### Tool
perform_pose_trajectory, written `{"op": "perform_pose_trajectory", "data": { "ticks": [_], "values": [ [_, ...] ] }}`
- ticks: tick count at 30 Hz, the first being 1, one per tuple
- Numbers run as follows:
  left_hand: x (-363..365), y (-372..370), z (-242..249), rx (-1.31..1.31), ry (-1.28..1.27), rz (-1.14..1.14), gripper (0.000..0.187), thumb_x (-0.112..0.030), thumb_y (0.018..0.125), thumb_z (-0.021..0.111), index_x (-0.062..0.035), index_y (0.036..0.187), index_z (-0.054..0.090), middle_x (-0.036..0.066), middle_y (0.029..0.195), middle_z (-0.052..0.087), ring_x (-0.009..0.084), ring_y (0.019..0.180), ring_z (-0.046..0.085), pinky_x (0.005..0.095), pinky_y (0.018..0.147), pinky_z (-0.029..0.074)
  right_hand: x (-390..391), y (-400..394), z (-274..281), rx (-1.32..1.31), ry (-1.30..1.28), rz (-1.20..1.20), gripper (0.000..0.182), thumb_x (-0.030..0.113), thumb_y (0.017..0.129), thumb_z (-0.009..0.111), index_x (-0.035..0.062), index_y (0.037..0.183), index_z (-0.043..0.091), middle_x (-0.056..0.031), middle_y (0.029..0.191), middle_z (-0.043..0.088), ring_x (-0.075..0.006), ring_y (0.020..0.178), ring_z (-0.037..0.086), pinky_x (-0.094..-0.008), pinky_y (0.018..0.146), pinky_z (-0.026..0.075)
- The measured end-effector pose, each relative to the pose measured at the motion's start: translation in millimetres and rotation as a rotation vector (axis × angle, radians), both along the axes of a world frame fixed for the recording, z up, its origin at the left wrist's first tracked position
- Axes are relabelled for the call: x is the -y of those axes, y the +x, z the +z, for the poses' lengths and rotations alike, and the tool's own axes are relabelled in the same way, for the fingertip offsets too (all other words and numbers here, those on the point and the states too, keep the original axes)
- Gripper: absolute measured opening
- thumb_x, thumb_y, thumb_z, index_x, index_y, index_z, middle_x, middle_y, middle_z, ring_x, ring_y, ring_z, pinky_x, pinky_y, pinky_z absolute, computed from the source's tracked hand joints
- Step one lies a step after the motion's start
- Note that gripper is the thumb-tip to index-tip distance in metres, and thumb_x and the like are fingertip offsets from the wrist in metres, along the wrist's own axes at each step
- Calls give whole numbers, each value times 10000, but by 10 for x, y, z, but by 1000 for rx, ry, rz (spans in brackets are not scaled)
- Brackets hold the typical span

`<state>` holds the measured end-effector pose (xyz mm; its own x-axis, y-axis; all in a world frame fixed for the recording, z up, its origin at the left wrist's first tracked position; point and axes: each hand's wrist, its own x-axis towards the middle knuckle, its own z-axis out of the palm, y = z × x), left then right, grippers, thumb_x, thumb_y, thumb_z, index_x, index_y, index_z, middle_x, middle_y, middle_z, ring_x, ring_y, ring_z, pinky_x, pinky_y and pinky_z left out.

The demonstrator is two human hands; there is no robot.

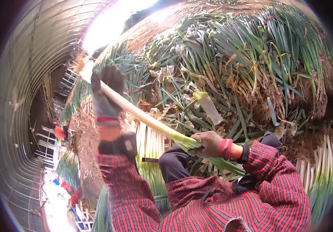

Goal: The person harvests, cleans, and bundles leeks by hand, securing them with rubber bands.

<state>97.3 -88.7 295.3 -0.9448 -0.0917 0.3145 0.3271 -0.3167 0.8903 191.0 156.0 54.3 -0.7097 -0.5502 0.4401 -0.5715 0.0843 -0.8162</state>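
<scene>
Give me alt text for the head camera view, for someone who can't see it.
A person in a red striped shirt holds one long leek between two gloved hands: the left hand grips its white end, the right hand its green part. Behind lie piles of leeks inside a plastic tunnel greenhouse.

2 gloved hands, left (pixel 106 94), right (pixel 209 144); 1 held leek (pixel 147 120); 1 leek heap (pixel 243 62)

Single head view, fisheye, tilted, looking forward-down, close on hands; leek pile (pixel 251 65) fills background.
</scene>
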Motion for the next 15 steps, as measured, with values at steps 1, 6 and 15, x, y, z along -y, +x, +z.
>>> {"op": "perform_pose_trajectory", "data": {
  "ticks": [1, 6, 15],
  "values": [
    [29, -44, 42, -23, -101, 58, 517, -374, 926, 623, -7, 1268, 502, 104, 1206, 592, 197, 1040, 623, 343, 957, 519, 31, 4, -43, -58, 1, -36, 328, 288, 783, 738, 75, 1015, 646, -140, 866, 656, -311, 804, 664, -385, 710, 518],
    [-898, 339, -1301, 577, -168, -69, 288, -62, 933, 518, 47, 1195, 564, 133, 988, 672, 190, 882, 672, 318, 873, 556, -36, -101, -22, -77, 113, -257, 277, 277, 790, 725, 75, 926, 593, -156, 836, 630, -364, 799, 639, -427, 678, 506],
    [-698, 408, -3144, 508, 93, -244, 323, -39, 936, 561, -18, 1257, 542, 134, 1000, 605, 125, 684, 597, 193, 526, 484, -150, -184, -307, -128, 235, -301, 308, 340, 818, 685, 58, 865, 572, -175, 842, 627, -366, 792, 637, -450, 669, 497]
  ]
}}
